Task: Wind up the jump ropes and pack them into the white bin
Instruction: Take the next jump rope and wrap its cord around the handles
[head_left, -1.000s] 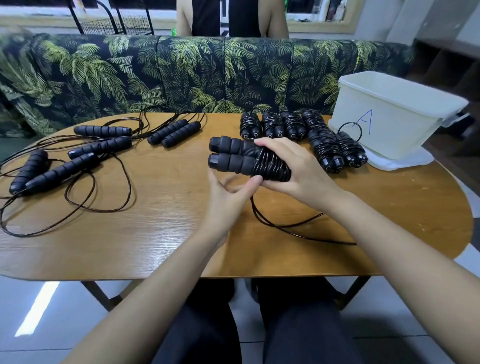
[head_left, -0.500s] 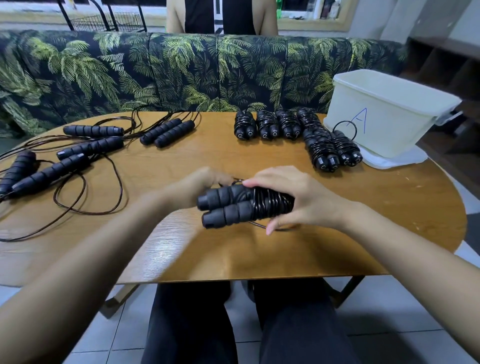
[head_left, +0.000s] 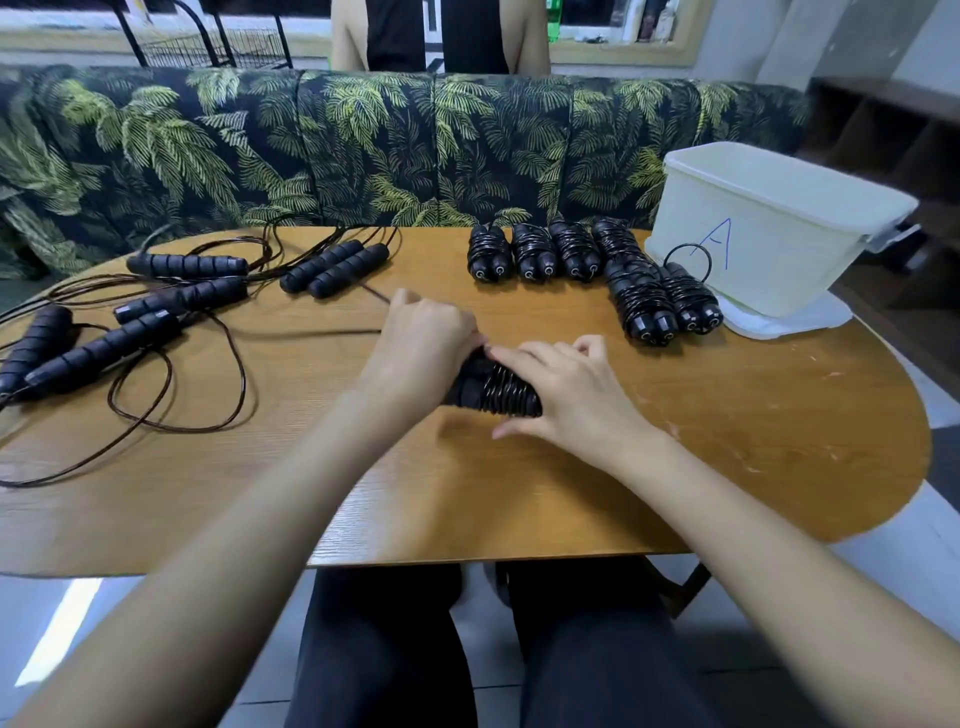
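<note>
In the middle of the wooden table (head_left: 753, 426) both my hands hold one black jump rope bundle (head_left: 493, 389), its cord wound round the paired handles. My left hand (head_left: 421, 348) grips the handle end and hides it. My right hand (head_left: 566, 395) is curled over the wound part. Several wound bundles (head_left: 571, 254) lie in a row at the back right. The white bin (head_left: 769, 234), marked with a blue A, stands at the far right. Unwound ropes (head_left: 156, 312) with loose cords lie at the left.
Under the bin lies its white lid (head_left: 789, 322). A palm-print sofa (head_left: 363, 150) runs behind the table, and a person stands behind it. Dark shelving (head_left: 898, 135) is at the far right. Loose cord loops (head_left: 182, 395) spread over the table's left part.
My left hand came from behind the bundle and closed over its handle end. The bundle shifted a little to the right, and the loose tail of cord is no longer seen.
</note>
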